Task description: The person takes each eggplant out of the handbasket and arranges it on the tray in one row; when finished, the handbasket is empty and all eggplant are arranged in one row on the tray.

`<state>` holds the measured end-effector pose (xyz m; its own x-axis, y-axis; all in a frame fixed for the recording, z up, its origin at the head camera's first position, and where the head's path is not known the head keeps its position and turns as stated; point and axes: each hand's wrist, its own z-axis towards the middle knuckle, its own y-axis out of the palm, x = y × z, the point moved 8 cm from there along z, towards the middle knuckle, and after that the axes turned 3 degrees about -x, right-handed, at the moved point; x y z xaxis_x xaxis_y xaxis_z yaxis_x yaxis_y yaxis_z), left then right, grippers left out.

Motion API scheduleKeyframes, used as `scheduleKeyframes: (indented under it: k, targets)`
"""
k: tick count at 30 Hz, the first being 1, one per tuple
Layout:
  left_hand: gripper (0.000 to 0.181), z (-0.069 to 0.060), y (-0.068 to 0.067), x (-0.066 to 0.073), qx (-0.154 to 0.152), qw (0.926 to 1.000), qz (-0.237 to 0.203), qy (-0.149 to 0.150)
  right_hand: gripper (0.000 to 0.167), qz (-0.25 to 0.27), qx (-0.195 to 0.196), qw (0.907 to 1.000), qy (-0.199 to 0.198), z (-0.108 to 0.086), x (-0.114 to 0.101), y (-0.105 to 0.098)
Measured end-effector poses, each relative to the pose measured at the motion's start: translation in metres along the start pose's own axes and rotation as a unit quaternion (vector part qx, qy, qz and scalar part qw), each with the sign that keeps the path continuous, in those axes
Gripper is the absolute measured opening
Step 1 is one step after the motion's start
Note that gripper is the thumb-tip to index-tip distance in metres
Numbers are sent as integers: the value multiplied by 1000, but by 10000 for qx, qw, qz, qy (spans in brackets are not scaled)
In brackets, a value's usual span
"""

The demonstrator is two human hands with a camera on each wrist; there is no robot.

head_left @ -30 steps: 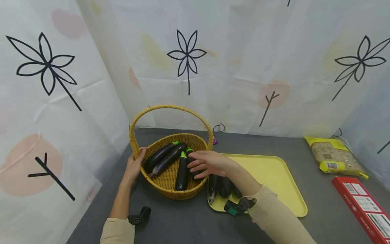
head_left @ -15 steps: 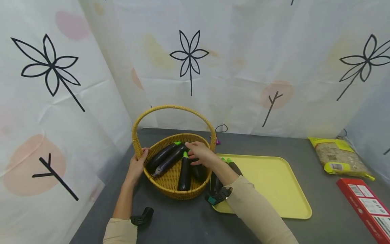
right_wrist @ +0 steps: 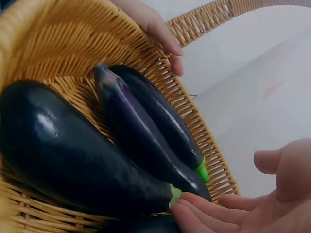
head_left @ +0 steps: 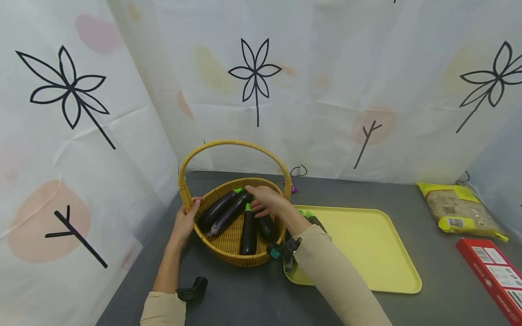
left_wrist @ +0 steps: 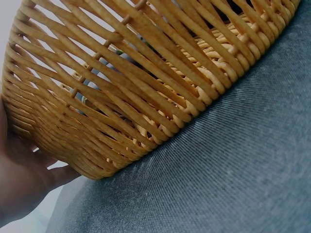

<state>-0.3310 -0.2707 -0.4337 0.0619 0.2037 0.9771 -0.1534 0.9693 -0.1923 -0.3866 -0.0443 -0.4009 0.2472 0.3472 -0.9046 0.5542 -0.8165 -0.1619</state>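
Note:
My left hand (head_left: pixel 184 224) grips the left rim of the wicker basket (head_left: pixel 238 259), by the handle's foot; the left wrist view shows this hand (left_wrist: pixel 24 179) against the woven wall (left_wrist: pixel 121 92). Several dark eggplants lie inside: two slanting at the left, one (head_left: pixel 248 233) upright in view at the middle, one (head_left: pixel 267 227) at the right. Over the basket's right part, my right hand (head_left: pixel 267 201) is spread with nothing held. In the right wrist view its fingers (right_wrist: pixel 209 211) are extended, fingertips at the green stem end of an eggplant (right_wrist: pixel 73 150).
Right of the basket lies a yellow tray (head_left: pixel 367 244) with eggplants (head_left: pixel 316 220) at its left end, partly hidden by my right arm. Farther right are a yellow-topped bag (head_left: pixel 456 208) and a red box (head_left: pixel 489 276). A patterned cloth hangs behind the grey table.
My right hand has moved left and slightly up, from the basket's right edge to farther over the eggplants. The left hand keeps its grip on the rim. The head view has shifted slightly.

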Motion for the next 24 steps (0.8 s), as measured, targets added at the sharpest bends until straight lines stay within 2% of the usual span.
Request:
scheduleKeyframes:
  k: [6,14,24]
  targets:
    - [43,0,0,1,53,10000,49,45,62,-698,-192,9973,70,6,-6,3]
    - [43,1,0,0,99,9999,54,20,63,-964,-384,9939,371,10,-12,3]
    - [43,-1,-1,1,114,9999,33,15,64,-1344,-703,9868,566,20,-16,8]
